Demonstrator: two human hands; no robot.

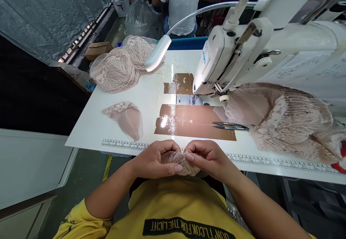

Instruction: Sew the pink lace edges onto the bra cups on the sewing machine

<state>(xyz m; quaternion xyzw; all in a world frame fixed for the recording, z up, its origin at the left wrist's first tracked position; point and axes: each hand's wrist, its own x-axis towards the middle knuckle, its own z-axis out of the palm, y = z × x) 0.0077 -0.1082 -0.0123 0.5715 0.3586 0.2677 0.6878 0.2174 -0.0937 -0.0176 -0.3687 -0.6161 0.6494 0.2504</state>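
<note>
Both my hands are closed on one small beige lace piece, held close to my chest just below the table's near edge. My left hand pinches its left side with thumb and fingers. My right hand grips its right side, fingers curled over the top. A single lace cup lies flat on the white table to the left, beyond my left hand. Black thread snips rest on the brown taped patch in front of my right hand.
A white sewing machine stands at the right with a gooseneck lamp over the table. A pile of lace cups sits at the back left, another lace heap at the right. A person in a light shirt works behind.
</note>
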